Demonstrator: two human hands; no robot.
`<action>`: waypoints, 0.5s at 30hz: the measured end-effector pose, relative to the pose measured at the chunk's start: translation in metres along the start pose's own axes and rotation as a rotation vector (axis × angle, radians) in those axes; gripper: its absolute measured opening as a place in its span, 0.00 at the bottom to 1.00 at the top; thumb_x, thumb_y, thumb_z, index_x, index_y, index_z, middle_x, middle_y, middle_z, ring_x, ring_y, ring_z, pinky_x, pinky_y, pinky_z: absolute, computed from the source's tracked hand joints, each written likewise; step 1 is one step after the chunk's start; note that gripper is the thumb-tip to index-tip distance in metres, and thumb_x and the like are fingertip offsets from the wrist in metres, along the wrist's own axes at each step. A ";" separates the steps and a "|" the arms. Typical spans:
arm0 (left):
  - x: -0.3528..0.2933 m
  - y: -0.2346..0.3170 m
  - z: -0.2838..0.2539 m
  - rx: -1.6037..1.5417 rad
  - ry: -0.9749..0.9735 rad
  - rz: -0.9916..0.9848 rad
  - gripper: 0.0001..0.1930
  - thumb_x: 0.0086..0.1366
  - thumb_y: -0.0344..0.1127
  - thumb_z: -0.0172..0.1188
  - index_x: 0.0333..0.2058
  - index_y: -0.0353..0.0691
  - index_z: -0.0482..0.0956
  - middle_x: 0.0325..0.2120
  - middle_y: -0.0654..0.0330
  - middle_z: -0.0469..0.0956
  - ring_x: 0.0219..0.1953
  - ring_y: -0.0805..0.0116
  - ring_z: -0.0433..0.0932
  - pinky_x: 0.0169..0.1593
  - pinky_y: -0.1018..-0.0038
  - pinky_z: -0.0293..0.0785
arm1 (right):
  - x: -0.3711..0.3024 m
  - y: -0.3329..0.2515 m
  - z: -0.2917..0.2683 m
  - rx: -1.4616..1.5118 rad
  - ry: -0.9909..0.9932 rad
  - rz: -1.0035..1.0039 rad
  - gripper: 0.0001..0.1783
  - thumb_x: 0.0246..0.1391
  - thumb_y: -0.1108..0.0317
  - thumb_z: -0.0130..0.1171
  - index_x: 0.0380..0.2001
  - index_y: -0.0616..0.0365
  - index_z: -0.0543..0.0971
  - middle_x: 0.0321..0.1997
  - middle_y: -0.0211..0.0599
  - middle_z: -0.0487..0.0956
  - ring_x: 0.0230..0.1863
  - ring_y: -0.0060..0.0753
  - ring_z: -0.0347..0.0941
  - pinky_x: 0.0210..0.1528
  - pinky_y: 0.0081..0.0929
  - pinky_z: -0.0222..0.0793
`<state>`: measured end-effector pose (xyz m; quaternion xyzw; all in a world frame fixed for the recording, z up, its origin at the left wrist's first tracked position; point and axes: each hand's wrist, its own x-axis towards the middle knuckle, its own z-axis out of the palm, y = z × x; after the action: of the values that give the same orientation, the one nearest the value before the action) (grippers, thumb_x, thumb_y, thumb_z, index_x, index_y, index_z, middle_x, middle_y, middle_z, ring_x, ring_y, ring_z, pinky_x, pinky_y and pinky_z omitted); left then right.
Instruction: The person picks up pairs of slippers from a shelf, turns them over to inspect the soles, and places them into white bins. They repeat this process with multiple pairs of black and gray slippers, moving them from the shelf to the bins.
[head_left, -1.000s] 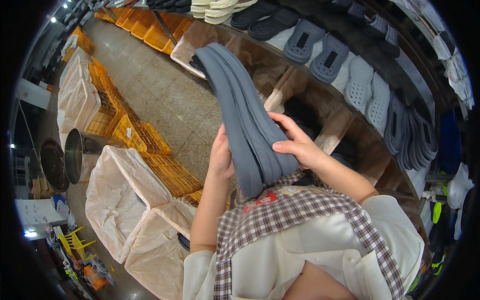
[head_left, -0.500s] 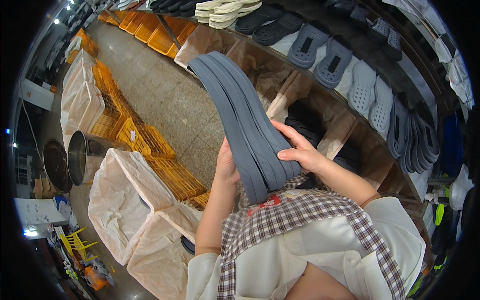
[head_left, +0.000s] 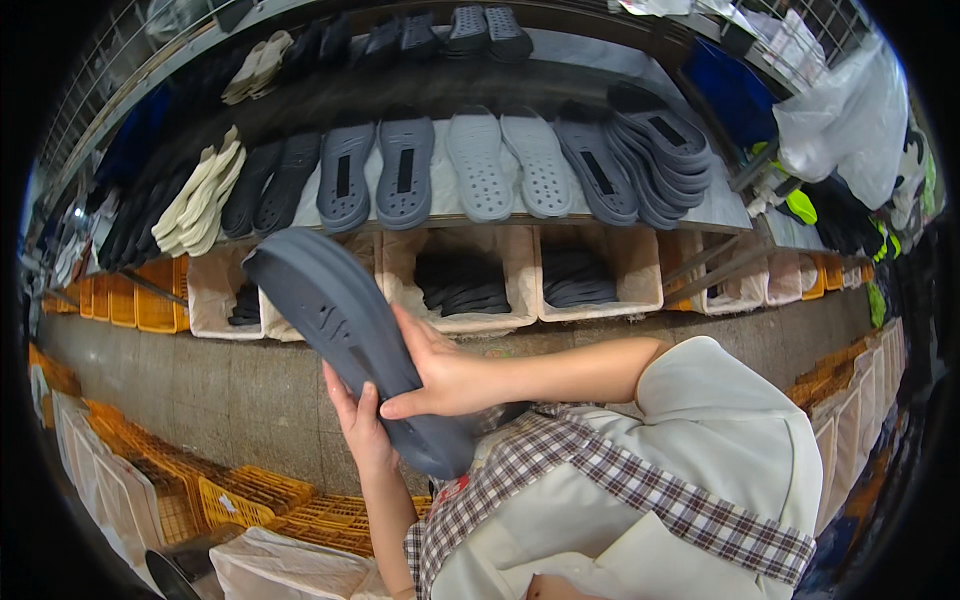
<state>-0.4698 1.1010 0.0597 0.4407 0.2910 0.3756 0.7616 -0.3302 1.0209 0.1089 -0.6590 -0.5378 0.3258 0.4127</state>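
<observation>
A stack of dark grey shoe soles is tilted up to the left in front of my apron, its lower end close to my body. The inner face of the outermost sole shows; how many lie behind it is hidden. My left hand grips the stack's left side near the lower end, thumb raised along the edge. From the right, my right hand wraps the other side, with its thumb across the sole's face. Both hands are closed on the soles.
Ahead stands a shelf with pairs of soles: cream soles, blue-grey soles, light grey soles and a dark grey pile. Beneath are lined bins holding dark soles. Orange crates stand at lower left.
My view has swung right to face the shelf squarely. The stack has turned in my hands, from showing its layered edges to showing one sole's inner face. Both hands still hold it.
</observation>
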 end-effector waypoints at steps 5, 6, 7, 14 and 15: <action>0.018 -0.011 0.054 0.159 -0.148 0.106 0.35 0.64 0.25 0.47 0.66 0.38 0.42 0.64 0.48 0.50 0.64 0.58 0.53 0.64 0.67 0.51 | -0.002 0.015 -0.032 0.356 0.281 -0.021 0.54 0.36 0.69 0.57 0.64 0.71 0.39 0.62 0.62 0.54 0.64 0.55 0.53 0.64 0.37 0.54; 0.022 -0.012 0.064 0.243 -0.169 0.100 0.34 0.65 0.31 0.48 0.66 0.39 0.42 0.63 0.47 0.50 0.63 0.58 0.54 0.64 0.65 0.51 | -0.002 0.019 -0.045 0.571 0.287 -0.003 0.52 0.36 0.72 0.55 0.64 0.68 0.41 0.61 0.58 0.57 0.62 0.52 0.57 0.61 0.35 0.57; 0.024 -0.011 0.070 0.240 -0.268 0.110 0.35 0.66 0.35 0.49 0.66 0.39 0.42 0.63 0.47 0.50 0.63 0.58 0.55 0.63 0.64 0.52 | -0.004 0.022 -0.061 0.611 0.313 0.076 0.49 0.35 0.73 0.55 0.63 0.68 0.46 0.59 0.54 0.61 0.59 0.47 0.61 0.59 0.35 0.61; 0.026 -0.018 0.058 0.363 -0.443 0.044 0.30 0.64 0.39 0.55 0.62 0.38 0.56 0.58 0.51 0.61 0.59 0.60 0.62 0.62 0.65 0.56 | -0.031 0.040 -0.281 0.753 0.450 0.539 0.18 0.34 0.69 0.53 0.32 0.68 0.76 0.32 0.49 0.78 0.31 0.42 0.76 0.41 0.38 0.75; 0.028 -0.023 0.053 0.386 -0.426 0.001 0.28 0.64 0.36 0.56 0.60 0.37 0.60 0.57 0.51 0.64 0.59 0.61 0.63 0.61 0.66 0.57 | -0.031 0.046 -0.310 0.624 0.538 0.538 0.17 0.34 0.69 0.52 0.31 0.68 0.76 0.29 0.49 0.78 0.28 0.42 0.76 0.38 0.36 0.76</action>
<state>-0.4067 1.0927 0.0596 0.6465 0.1904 0.2125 0.7076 -0.0458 0.9270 0.2062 -0.6805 -0.0995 0.3844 0.6158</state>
